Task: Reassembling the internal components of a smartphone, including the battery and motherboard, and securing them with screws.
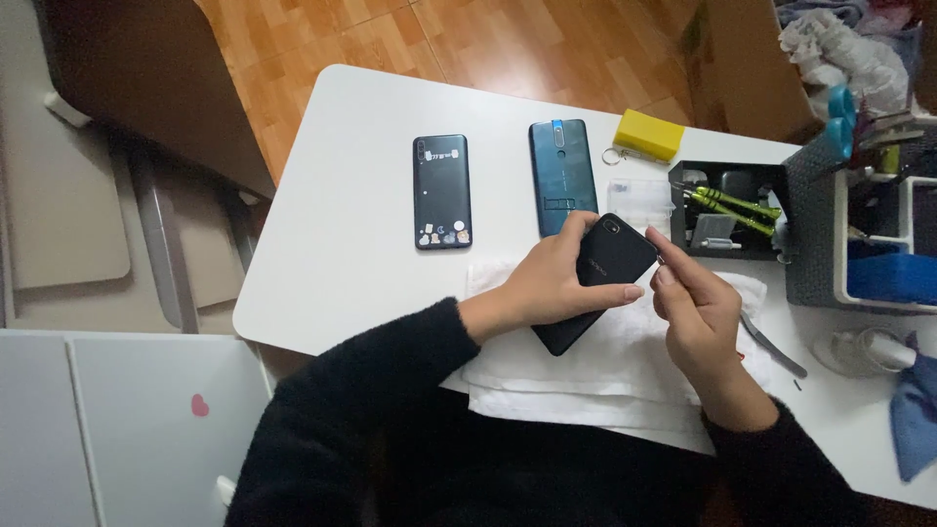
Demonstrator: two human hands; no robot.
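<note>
A black phone (607,262) lies back side up over a white folded cloth (586,376). My left hand (551,283) grips it across the middle, thumb under its near edge. My right hand (695,310) is at the phone's right edge, fingers pinched together on something small; what it is I cannot make out. Both sleeves are black.
Two more phones lie farther back: a black one with stickers (441,191) and a teal one (563,176). A yellow block (648,135) and a dark tool tray with green screwdrivers (730,209) sit at the right. Metal tweezers (773,345) lie near my right wrist. Grey organiser (859,229) stands beside.
</note>
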